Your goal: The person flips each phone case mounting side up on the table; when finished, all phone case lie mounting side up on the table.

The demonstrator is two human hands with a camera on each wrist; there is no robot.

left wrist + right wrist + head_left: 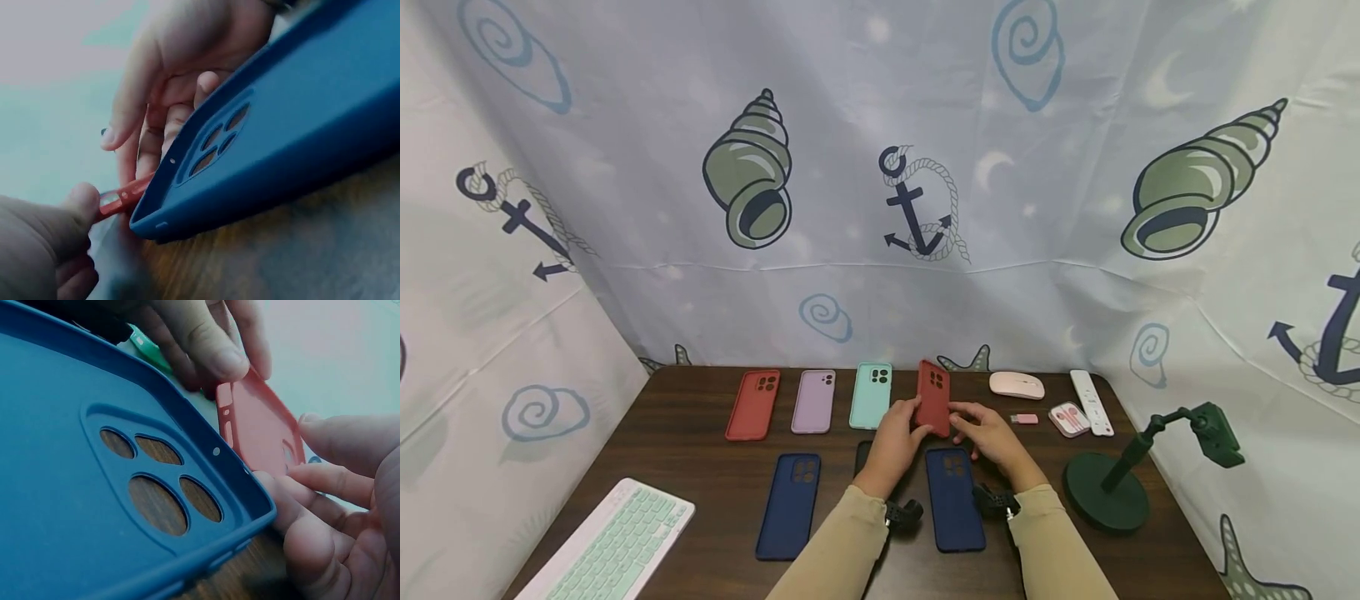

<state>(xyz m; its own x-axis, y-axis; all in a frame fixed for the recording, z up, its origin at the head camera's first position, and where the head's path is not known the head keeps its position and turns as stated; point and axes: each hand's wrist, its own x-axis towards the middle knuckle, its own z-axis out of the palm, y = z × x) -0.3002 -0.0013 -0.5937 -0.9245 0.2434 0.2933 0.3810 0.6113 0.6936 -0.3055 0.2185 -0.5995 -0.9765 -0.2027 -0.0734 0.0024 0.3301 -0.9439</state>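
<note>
A red phone case [933,398] is raised at the back middle of the table. My left hand [891,442] pinches its left edge between thumb and fingers. Loosely bent, the fingers of my right hand [996,437] rest at its other edge, and in the left wrist view the right thumb is off the case. Close below both hands lies a dark blue phone case [955,500], which fills much of both wrist views, its camera holes [159,503] showing wood. A black object [862,454] is mostly hidden under my left hand and sleeve.
Red [752,406], lilac [813,402] and mint [871,396] phone cases line the back edge. Another blue case [788,507] and a keyboard [617,546] lie left. To the right are a mouse [1017,385], USB stick [1024,419], earphone box [1069,419], remote [1092,403] and green lamp [1107,493].
</note>
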